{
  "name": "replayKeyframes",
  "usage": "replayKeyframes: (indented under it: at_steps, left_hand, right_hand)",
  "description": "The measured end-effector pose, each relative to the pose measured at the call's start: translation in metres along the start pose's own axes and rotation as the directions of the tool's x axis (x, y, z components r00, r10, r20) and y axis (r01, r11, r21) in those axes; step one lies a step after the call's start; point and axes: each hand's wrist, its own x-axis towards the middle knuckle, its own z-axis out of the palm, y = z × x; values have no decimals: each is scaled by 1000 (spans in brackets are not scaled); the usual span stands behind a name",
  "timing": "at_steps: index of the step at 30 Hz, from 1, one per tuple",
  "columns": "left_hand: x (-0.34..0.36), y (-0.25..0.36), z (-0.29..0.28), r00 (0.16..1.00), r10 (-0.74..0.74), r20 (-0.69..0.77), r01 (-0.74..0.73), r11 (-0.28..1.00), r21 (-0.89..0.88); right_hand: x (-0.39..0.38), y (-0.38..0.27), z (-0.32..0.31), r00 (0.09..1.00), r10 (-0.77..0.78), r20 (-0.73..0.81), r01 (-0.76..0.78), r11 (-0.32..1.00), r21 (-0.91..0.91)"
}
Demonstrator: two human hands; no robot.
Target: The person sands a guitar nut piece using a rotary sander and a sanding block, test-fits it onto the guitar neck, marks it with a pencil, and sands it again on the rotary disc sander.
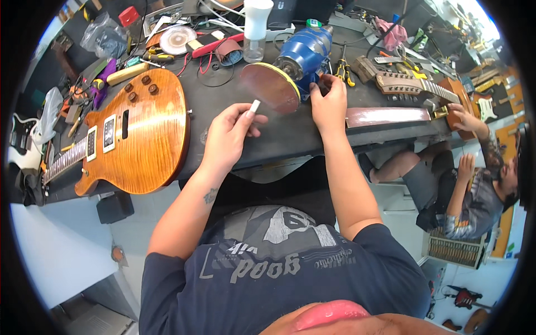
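Note:
My left hand (231,131) pinches a small white bar (254,106) between thumb and fingers. The bar is just in front of the brown sanding disc (271,89) of a blue motorised disc sander (308,49), with a slight gap in between as far as I can see. My right hand (329,103) is at the sander's lower right side, its fingers bent against the blue base. Part of those fingertips is hidden by the hand itself. The disc's face looks hazy.
An amber flame-top electric guitar (148,125) lies at the left. To the right are a long sanding strip (388,116), a guitar neck (402,84) and yellow-handled pliers (345,72). A white bottle (257,28) stands behind the disc. Another person (474,190) sits at the right.

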Motion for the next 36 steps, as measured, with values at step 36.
replayKeyframes:
  at_steps: [36]
  left_hand:
    - [17, 9, 5, 964, -265, 15, 265, 961, -84]
  right_hand:
    - [7, 2, 6, 995, 89, -34, -83, 985, 153]
